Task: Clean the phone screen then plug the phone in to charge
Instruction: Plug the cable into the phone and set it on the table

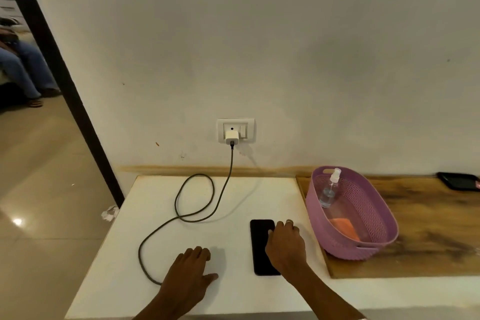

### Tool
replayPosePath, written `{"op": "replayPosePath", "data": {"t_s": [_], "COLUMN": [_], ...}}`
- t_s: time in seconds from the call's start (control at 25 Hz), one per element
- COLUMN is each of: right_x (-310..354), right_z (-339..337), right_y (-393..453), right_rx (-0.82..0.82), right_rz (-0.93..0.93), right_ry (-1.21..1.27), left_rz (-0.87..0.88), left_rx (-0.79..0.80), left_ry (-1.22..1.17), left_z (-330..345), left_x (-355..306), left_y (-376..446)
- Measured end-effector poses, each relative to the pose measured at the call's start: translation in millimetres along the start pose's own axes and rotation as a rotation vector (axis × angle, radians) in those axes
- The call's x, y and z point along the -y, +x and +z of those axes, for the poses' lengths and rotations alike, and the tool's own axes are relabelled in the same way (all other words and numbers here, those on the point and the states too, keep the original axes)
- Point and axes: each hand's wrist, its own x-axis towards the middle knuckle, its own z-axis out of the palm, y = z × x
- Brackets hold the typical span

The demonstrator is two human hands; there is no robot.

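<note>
Phone (pixel 261 247) flat, lengthwise toward wall (pixel 259 34)

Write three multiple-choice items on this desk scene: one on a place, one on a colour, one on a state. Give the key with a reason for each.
1. Where is the spray bottle?
A. On the white table
B. In the basket
C. On the floor

2. What colour is the basket?
A. Purple
B. Green
C. White

3. How is the cable connected?
A. Joined to the phone
B. Unplugged at both ends
C. Joined only to the charger in the wall socket

Key: 1 B, the bottle leans inside the basket above an orange cloth. 2 A, its woven wall is purple. 3 C, the cable runs from the charger toward the left hand, while the phone lies apart under the right hand.
</note>
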Motion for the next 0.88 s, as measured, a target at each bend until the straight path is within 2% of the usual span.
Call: {"op": "replayPosePath", "data": {"t_s": [0.16,0.36,0.48,0.6,0.68,0.8,0.88], "right_x": [3,11,18,22,21,20,17], "right_z": [19,29,31,28,27,23,13], "right_y": [-21,-30,-27,-19,-15,-10,-8], "right_rx": [0.053,0.081,0.126,0.196,0.216,0.234,0.273], "right_rz": [0.106,0.177,0.235,0.392,0.400,0.357,0.434], "right_ry": [0.006,0.015,0.054,0.241,0.337,0.483,0.773], "left_rz": [-0.015,-0.037,-0.061,-0.070,-0.110,-0.201,-0.235], "left_rx": [0.099,0.107,0.050,-0.044,-0.082,-0.135,-0.191], "left_ry": [0.016,-0.008,-0.063,-0.118,-0.216,-0.478,-0.657], "left_z": [2,1,-4,-17,-25,-35,-38], "left_x": [19,10,-3,-24,-37,-48,-55], "left_y": [-12,-10,-3,8,15,24,28]}}
